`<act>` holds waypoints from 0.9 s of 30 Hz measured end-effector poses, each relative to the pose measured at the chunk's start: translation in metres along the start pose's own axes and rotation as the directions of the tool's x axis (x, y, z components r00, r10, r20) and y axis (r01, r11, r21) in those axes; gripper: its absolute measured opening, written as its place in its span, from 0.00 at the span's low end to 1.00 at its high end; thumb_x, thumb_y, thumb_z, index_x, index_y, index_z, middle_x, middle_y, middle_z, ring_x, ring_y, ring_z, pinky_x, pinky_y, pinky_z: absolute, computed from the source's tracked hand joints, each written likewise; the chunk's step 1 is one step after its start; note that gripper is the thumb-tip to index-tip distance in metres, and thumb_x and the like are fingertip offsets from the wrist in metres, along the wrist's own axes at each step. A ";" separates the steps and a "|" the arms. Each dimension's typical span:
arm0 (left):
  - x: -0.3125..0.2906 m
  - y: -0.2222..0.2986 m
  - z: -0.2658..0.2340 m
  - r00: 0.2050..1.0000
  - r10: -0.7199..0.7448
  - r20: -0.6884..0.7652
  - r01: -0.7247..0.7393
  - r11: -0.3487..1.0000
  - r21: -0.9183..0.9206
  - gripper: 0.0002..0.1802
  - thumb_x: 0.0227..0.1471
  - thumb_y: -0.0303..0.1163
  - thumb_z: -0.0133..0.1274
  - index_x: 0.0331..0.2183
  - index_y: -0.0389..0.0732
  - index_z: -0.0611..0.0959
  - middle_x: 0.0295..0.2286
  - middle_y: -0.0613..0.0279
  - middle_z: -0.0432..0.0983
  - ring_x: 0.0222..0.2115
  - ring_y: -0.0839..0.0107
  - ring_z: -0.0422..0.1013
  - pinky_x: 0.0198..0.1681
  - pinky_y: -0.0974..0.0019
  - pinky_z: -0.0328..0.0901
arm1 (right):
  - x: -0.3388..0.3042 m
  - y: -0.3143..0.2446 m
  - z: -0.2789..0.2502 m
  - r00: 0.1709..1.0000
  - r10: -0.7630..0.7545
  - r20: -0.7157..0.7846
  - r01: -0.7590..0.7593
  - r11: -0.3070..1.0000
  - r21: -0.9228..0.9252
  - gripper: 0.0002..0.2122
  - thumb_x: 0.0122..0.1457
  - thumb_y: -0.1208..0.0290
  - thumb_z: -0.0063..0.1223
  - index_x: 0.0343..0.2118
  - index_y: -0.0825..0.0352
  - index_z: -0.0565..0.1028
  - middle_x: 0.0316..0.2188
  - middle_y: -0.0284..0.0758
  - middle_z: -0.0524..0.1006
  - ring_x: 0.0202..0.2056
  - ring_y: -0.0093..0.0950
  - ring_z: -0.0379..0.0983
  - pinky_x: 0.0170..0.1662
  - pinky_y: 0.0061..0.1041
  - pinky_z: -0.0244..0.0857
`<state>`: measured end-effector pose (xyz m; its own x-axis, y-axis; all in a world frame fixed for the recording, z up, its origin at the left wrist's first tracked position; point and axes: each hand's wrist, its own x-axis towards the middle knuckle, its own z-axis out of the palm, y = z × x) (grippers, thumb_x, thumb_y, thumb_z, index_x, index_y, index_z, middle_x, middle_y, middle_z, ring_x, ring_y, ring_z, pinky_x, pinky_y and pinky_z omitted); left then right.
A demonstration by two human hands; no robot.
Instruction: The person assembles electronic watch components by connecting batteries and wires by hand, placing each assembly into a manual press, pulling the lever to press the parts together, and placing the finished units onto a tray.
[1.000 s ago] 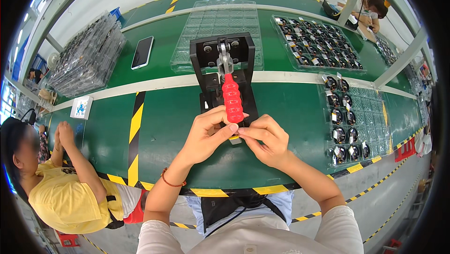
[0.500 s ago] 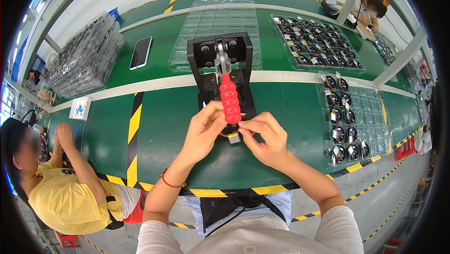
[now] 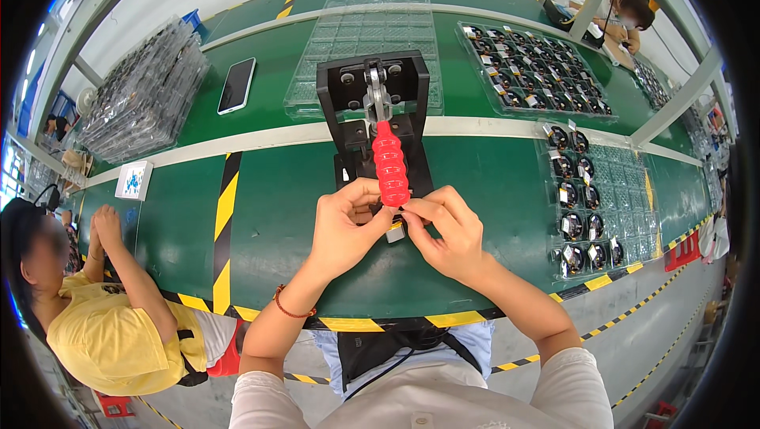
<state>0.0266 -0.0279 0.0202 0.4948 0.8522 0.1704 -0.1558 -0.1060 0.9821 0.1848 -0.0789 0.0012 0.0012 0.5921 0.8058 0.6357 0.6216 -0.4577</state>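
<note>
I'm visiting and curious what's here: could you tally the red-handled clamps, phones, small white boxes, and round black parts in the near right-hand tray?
Red-handled clamp: 1
Phone: 1
Small white box: 1
Round black parts in near right-hand tray: 11
Total: 14

Top: you wear a white one (image 3: 443,405) with a small pale detail (image 3: 422,421) on its front
Sleeves: yours are short and white, the left one (image 3: 265,401) and the right one (image 3: 574,381) ending above your elbows
Bracelet: a thin reddish band (image 3: 293,307) circles your left wrist
Hands: your left (image 3: 348,219) and right (image 3: 447,227) are bare
Waist: black cloth (image 3: 364,358) with a dark cord (image 3: 386,373)
Lower garment: yours is light blue (image 3: 479,343)
</note>
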 end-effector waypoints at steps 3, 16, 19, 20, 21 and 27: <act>-0.001 -0.002 0.000 1.000 -0.007 -0.018 0.007 1.000 0.008 0.10 0.49 0.17 0.51 0.37 0.32 0.78 0.33 0.60 0.78 0.35 0.78 0.74 0.37 0.75 0.70 | 0.001 -0.001 0.000 0.999 -0.038 0.007 0.038 0.999 -0.022 0.13 0.41 0.86 0.59 0.33 0.69 0.75 0.23 0.34 0.68 0.22 0.29 0.68 0.24 0.24 0.64; -0.001 -0.008 0.003 0.998 0.014 -0.059 -0.014 1.000 -0.001 0.08 0.48 0.16 0.52 0.34 0.31 0.79 0.30 0.61 0.79 0.31 0.81 0.73 0.33 0.78 0.69 | 0.002 -0.001 0.001 0.997 -0.076 -0.004 0.076 0.996 -0.038 0.13 0.39 0.87 0.59 0.31 0.68 0.76 0.21 0.34 0.69 0.20 0.26 0.67 0.20 0.21 0.60; -0.001 -0.007 0.005 0.997 0.020 -0.069 -0.022 0.999 -0.032 0.06 0.48 0.16 0.51 0.32 0.31 0.79 0.30 0.62 0.78 0.30 0.81 0.73 0.33 0.78 0.69 | 0.000 -0.001 0.002 0.996 -0.086 0.015 0.087 0.995 -0.051 0.14 0.38 0.88 0.59 0.31 0.68 0.76 0.21 0.33 0.68 0.20 0.26 0.67 0.20 0.21 0.61; -0.002 -0.007 0.005 0.997 0.019 -0.068 -0.021 0.999 -0.031 0.06 0.48 0.16 0.51 0.32 0.31 0.79 0.30 0.62 0.78 0.30 0.81 0.73 0.33 0.78 0.69 | -0.001 -0.001 0.002 0.995 -0.090 0.034 0.092 0.995 -0.051 0.14 0.38 0.88 0.59 0.31 0.68 0.76 0.21 0.33 0.68 0.20 0.26 0.67 0.20 0.21 0.61; -0.003 -0.006 0.005 0.998 0.001 -0.066 -0.002 1.000 -0.029 0.06 0.48 0.16 0.51 0.32 0.32 0.79 0.29 0.62 0.78 0.30 0.81 0.73 0.33 0.77 0.69 | -0.002 -0.001 0.002 0.994 -0.094 0.053 0.097 0.994 -0.050 0.14 0.37 0.88 0.59 0.31 0.68 0.75 0.21 0.33 0.68 0.20 0.26 0.67 0.20 0.22 0.61; 0.000 -0.007 0.004 1.000 0.000 -0.010 -0.001 0.997 -0.080 0.07 0.49 0.16 0.50 0.34 0.33 0.77 0.32 0.62 0.78 0.33 0.81 0.73 0.37 0.75 0.69 | -0.003 0.001 0.001 0.996 -0.075 0.045 0.077 0.996 -0.048 0.13 0.39 0.86 0.59 0.31 0.69 0.75 0.22 0.34 0.69 0.20 0.26 0.67 0.20 0.22 0.62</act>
<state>0.0307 -0.0295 0.0138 0.4863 0.8571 0.1701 -0.2242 -0.0658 0.9723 0.1845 -0.0796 -0.0016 -0.0817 0.5663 0.8201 0.6700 0.6404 -0.3755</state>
